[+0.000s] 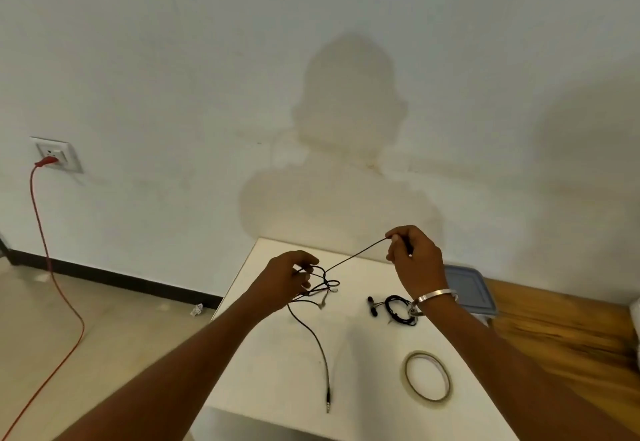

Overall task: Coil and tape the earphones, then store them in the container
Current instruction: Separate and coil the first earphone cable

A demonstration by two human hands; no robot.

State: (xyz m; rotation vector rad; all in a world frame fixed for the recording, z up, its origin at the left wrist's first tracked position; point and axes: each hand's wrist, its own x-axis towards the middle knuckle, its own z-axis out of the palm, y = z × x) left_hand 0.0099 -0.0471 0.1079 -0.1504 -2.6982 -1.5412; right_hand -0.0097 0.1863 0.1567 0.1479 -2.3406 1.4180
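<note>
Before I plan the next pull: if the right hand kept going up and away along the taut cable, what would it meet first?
The way looks free above the table; the right hand would likely meet only the white wall, though depth is unclear.

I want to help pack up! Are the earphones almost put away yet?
Not yet. One set of earphones already lies coiled on the white table. Right now the left hand holds a tangle of loops while the right hand pulls a strand of the loose earphone cable taut. Left: finishing that coil, taping with the tape roll, then storing in the lidded container.
</note>
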